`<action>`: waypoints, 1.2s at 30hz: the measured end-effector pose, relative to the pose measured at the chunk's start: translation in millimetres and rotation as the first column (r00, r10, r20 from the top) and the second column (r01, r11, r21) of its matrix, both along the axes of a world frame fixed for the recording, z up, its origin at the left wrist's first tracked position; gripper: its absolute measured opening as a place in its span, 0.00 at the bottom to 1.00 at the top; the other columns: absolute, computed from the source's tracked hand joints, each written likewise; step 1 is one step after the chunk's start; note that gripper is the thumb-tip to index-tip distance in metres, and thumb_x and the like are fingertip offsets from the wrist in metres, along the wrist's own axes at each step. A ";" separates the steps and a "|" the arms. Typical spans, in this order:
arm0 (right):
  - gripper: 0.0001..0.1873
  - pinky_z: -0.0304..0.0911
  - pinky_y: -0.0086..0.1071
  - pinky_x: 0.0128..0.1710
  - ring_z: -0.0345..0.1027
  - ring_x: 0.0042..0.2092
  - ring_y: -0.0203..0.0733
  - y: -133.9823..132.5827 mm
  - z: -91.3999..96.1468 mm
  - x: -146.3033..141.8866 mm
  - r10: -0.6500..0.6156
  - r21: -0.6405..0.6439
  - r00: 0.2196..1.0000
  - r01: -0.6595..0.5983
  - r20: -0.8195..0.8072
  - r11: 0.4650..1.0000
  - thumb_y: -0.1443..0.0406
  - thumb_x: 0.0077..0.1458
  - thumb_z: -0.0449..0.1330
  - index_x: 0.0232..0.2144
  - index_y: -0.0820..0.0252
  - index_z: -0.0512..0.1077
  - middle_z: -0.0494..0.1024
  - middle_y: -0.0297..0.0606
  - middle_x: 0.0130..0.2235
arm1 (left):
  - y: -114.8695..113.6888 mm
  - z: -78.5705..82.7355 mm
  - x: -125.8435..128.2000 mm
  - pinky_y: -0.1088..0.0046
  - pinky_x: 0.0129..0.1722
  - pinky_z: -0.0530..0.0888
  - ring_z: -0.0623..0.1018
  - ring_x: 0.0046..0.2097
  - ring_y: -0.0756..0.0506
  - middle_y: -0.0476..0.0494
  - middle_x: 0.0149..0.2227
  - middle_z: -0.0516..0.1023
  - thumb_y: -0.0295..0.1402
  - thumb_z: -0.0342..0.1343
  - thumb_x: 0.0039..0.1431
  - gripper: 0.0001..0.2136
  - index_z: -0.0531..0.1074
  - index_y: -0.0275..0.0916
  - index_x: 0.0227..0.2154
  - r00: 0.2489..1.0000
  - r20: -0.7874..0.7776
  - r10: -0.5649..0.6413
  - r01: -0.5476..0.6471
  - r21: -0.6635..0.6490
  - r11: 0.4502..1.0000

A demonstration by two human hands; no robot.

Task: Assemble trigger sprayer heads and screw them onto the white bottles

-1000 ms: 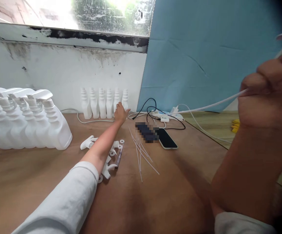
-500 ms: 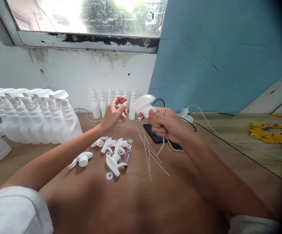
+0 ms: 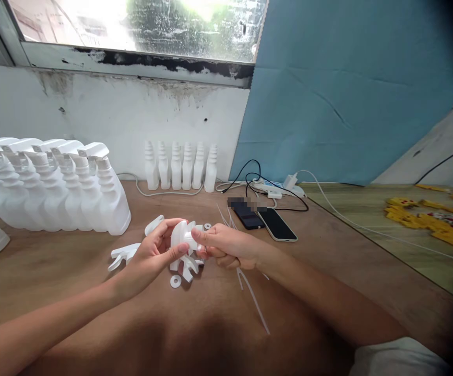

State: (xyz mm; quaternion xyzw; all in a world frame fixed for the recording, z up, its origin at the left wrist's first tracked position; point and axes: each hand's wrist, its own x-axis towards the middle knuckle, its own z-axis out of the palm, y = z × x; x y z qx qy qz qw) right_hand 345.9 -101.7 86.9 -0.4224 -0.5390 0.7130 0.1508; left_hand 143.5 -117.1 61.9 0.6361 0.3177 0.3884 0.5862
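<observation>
Both my hands meet over the middle of the brown table (image 3: 308, 292). My left hand (image 3: 154, 250) and my right hand (image 3: 226, 245) are closed together on one white trigger sprayer head (image 3: 180, 235). A thin white dip tube (image 3: 252, 295) trails from under my right hand across the table. Below my hands lie more loose white sprayer heads (image 3: 122, 254) and a small white washer (image 3: 175, 281).
A row of large white bottles with sprayers (image 3: 54, 193) stands at the left. Several small white bottles (image 3: 181, 166) line the wall. Two phones (image 3: 267, 219), cables and a power strip (image 3: 273, 185) lie at centre right. Yellow parts (image 3: 430, 216) lie far right.
My left hand came back from the small bottles at the wall, and my right hand came down from near the camera. Both now grip a sprayer head low over the table.
</observation>
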 end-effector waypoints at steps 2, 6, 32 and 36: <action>0.33 0.28 0.21 0.11 0.31 0.15 0.21 -0.5 -3.5 -1.9 -0.011 0.034 0.999 0.009 0.052 0.999 0.37 0.44 0.58 0.20 0.63 0.60 0.45 0.19 0.14 | -0.8 -3.4 -2.6 0.73 0.32 0.73 0.74 0.34 0.49 0.43 0.39 0.72 0.40 0.56 0.59 0.20 0.61 0.39 0.51 1.000 -0.007 0.019 -0.019 -0.020 1.000; 0.33 0.29 0.23 0.14 0.35 0.16 0.21 0.5 -6.2 -6.2 -0.085 0.248 0.978 0.037 0.188 0.968 0.42 0.43 0.62 0.17 0.61 0.54 0.46 0.22 0.15 | -1.5 -6.4 -2.5 0.72 0.30 0.72 0.73 0.32 0.49 0.45 0.36 0.72 0.41 0.57 0.58 0.20 0.62 0.39 0.50 0.999 -0.021 0.025 -0.027 -0.060 0.998; 0.12 0.58 0.31 0.41 0.64 0.41 0.39 37.8 -57.1 35.9 -0.094 0.669 0.696 -0.713 0.712 -0.210 0.74 0.58 0.51 0.41 0.62 0.71 0.72 0.41 0.37 | 1.7 -49.5 -31.8 0.79 0.24 0.64 0.70 0.29 0.52 0.46 0.33 0.70 0.40 0.56 0.58 0.12 0.71 0.36 0.36 0.898 0.429 0.102 0.228 -0.651 0.724; 0.06 0.57 0.32 0.37 0.63 0.35 0.38 33.8 -55.5 30.4 -0.179 0.617 0.701 -0.700 0.691 -0.361 0.72 0.58 0.51 0.35 0.64 0.68 0.71 0.40 0.33 | 1.7 -53.7 -27.4 0.79 0.23 0.62 0.70 0.29 0.51 0.46 0.31 0.70 0.42 0.56 0.59 0.14 0.70 0.36 0.42 0.904 0.403 0.144 0.199 -0.693 0.693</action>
